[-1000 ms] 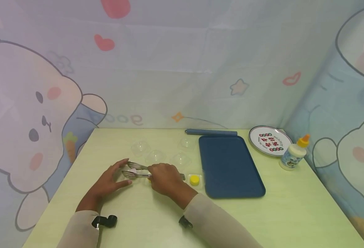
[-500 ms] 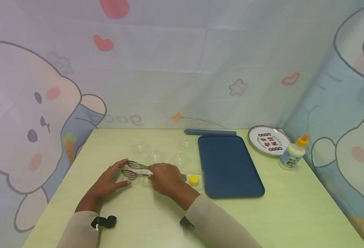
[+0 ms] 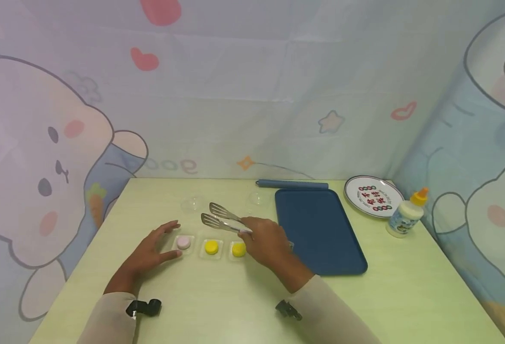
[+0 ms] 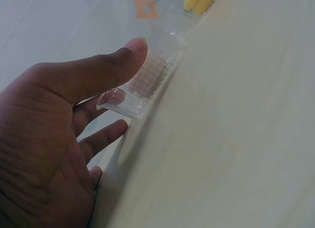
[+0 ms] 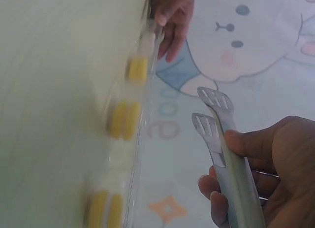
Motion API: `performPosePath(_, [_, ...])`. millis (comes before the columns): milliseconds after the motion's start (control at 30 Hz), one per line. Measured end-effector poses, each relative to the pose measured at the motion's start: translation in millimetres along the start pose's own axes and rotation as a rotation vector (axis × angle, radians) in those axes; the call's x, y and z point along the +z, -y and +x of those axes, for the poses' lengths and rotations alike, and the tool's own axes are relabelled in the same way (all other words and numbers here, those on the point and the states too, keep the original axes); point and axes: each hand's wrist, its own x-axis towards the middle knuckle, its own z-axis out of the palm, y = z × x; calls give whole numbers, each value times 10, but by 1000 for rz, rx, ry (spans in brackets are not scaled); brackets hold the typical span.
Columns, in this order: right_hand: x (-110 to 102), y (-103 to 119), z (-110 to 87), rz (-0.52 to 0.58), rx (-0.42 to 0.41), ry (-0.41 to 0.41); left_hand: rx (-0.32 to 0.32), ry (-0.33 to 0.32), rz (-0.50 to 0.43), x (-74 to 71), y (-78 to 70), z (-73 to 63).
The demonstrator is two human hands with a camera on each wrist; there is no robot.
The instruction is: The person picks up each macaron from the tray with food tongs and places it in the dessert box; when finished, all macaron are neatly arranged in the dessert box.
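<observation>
My left hand [image 3: 149,251] rests around a clear square base holding a pink macaron [image 3: 184,242]. Its thumb lies at the near edge, and its fingers spread loosely behind in the left wrist view. My right hand [image 3: 267,239] grips metal tongs [image 3: 224,222] with slotted ends. The tongs stand parted with nothing between their tips, above the table behind the bases. To the right of the pink one, yellow macarons [image 3: 211,247] sit in clear bases in a row. The right wrist view shows a nearest yellow macaron [image 5: 105,208], hidden behind my right hand in the head view.
Clear domed lids [image 3: 195,204] lie behind the row, some partly covered by the tongs. A dark blue tray [image 3: 321,231] is right of my right hand, with a blue rod [image 3: 292,184] behind it. A printed plate [image 3: 374,196] and a glue-like bottle [image 3: 406,214] stand further right.
The tongs left the pink macaron, which now sits in its base. My right hand has moved right and up with them, uncovering yellow macarons. My left hand stays in place.
</observation>
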Motion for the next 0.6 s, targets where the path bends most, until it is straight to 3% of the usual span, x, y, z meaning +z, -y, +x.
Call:
performPosePath(167, [-132,-274,-111,-6,46,-46,16,4,-9,-11,10,-6])
performPosePath(400, [-268,-690,-303,13,96,-139,-8,5,-5,-17,-27,-20])
performPosePath(600, [-412,-1001,-468,36,182,-136,3,2,-2,-4,-24,-4])
